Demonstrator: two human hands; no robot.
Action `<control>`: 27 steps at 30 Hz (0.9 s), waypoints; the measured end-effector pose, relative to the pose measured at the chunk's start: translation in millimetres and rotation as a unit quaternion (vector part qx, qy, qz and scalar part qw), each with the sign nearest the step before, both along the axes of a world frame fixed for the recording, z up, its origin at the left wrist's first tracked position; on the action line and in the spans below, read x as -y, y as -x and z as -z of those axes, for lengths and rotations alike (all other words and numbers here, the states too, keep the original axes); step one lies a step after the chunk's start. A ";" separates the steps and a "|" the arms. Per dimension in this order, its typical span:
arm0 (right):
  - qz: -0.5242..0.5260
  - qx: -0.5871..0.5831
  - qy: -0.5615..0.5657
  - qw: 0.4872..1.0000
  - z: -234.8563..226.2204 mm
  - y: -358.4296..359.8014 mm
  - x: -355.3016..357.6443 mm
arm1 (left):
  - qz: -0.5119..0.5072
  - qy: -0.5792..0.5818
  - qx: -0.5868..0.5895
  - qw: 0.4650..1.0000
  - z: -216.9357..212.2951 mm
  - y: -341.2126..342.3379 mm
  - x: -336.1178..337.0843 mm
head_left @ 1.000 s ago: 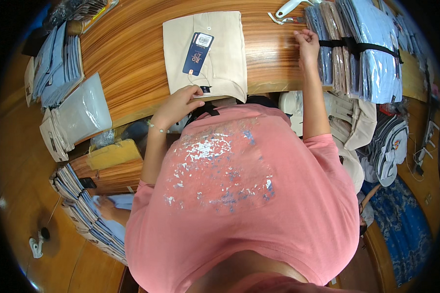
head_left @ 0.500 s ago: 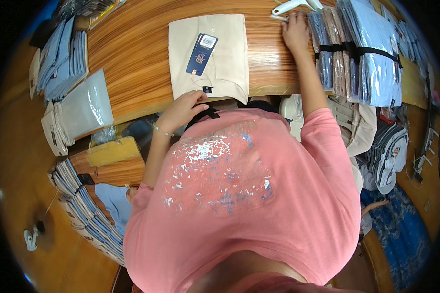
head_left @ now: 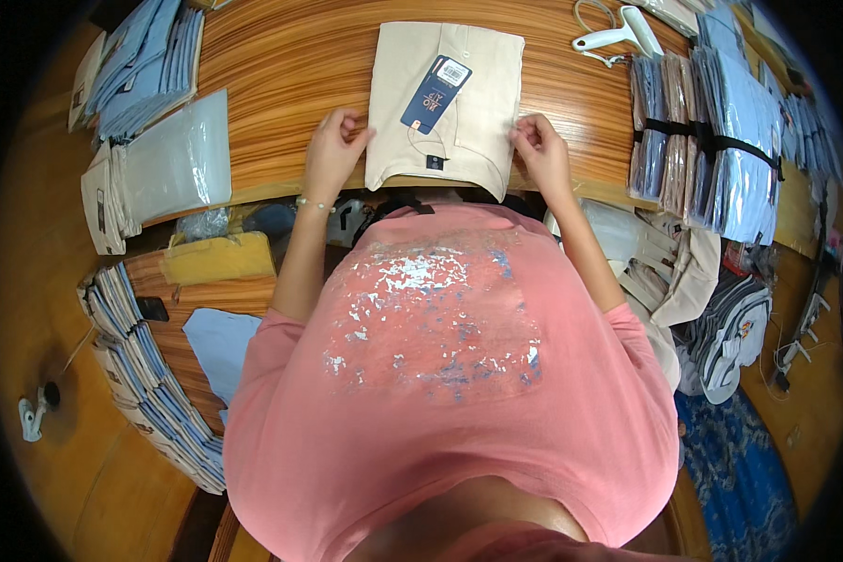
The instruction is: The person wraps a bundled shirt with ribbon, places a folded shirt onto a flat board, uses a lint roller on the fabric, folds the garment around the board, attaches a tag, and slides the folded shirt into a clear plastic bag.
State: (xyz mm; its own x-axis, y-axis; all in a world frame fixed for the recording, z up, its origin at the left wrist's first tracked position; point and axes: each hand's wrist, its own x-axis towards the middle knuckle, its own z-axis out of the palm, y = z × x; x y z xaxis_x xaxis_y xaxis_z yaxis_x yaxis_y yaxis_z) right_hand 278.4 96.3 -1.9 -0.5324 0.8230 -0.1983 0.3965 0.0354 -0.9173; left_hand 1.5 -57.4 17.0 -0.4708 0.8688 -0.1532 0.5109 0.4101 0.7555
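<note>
- The wooden worktop (head_left: 281,66) fills the upper part of the frame, its front edge curving across just above the person's pink shirt (head_left: 440,375).
- At the right of the frame, bundles of bagged blue and brown garments (head_left: 712,131) stand packed side by side, with black straps around them.
- At the upper left lie a stack of blue folded garments (head_left: 150,61) and, just below it, a clear bag (head_left: 173,155) on a pile of beige ones.
- The folded beige garment (head_left: 468,103) lies flat at the top centre of the frame, its lower edge at the worktop's front edge, between the 2 hands.
- The left hand (head_left: 332,155) rests at the garment's left edge, its fingertips on the cloth; whether the grip pinches the fabric or only presses on it I cannot tell.
- The right hand (head_left: 539,155) sits at the garment's right edge, fingers curled onto the cloth; its grip is just as unclear.
- A white handheld tool (head_left: 618,36) lies at the top right, apart from the garment.
- A dark blue hang tag (head_left: 436,94) lies tilted on the garment's upper middle.
</note>
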 end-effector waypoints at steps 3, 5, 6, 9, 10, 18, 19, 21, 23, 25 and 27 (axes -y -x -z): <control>-0.051 -0.044 0.155 0.986 -18.4 29.2 -3.3 | 0.022 -0.117 0.041 0.992 -7.9 -14.8 -34.8; -0.075 -0.062 0.248 0.964 -18.0 49.5 0.2 | 0.051 -0.075 0.015 0.996 -1.4 -28.1 -54.5; -0.072 -0.059 0.245 0.965 -18.7 54.6 3.3 | 0.070 -0.053 0.004 0.996 1.9 -30.5 -62.2; -0.066 -0.065 0.236 0.967 -20.7 62.5 12.8 | 0.101 -0.008 0.021 0.995 3.3 -22.6 -64.1; -0.067 -0.070 0.238 0.966 -20.5 59.2 13.3 | 0.106 0.010 0.036 0.994 2.7 -21.8 -63.4; 0.135 0.143 -0.342 0.919 8.8 -4.1 -89.0 | 0.268 -0.121 -0.173 0.940 -8.5 -62.6 -68.8; 0.131 0.146 -0.365 0.910 16.3 -8.9 -105.1 | 0.237 -0.101 -0.220 0.941 -5.8 -63.8 -64.3; 0.144 0.174 -0.448 0.865 32.2 -9.9 -134.2 | 0.175 -0.061 -0.264 0.946 0.2 -61.7 -58.3; 0.157 0.207 -0.482 0.837 54.9 -19.7 -152.7 | 0.158 -0.104 -0.273 0.943 -2.3 -61.0 -59.5; 0.114 0.294 -0.469 0.825 48.0 -8.1 -136.9 | 0.146 -0.176 -0.252 0.940 -5.7 -58.9 -64.0; 0.073 0.290 -0.462 0.835 47.0 -2.5 -130.8 | 0.169 -0.165 -0.194 0.952 -0.4 -62.4 -70.8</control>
